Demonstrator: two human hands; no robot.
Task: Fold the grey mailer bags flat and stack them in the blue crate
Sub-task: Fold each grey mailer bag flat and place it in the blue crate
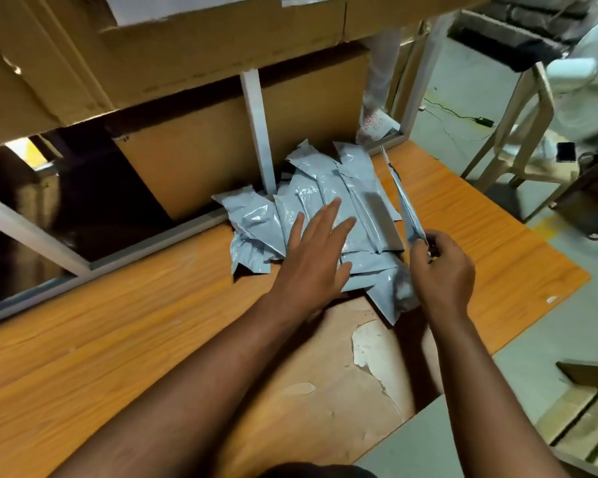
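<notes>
my left hand (316,251) lies flat, fingers straight, on the pile of grey mailer bags (328,205). just beside it, my right hand (441,270) pinches one upright bag (406,205)

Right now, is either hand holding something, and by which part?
The right hand pinches one grey mailer bag at its lower end. The left hand holds nothing.

The left hand (316,257) hides part of the mailer pile (328,205); a blurred person (587,94) is cut off at right.
</notes>
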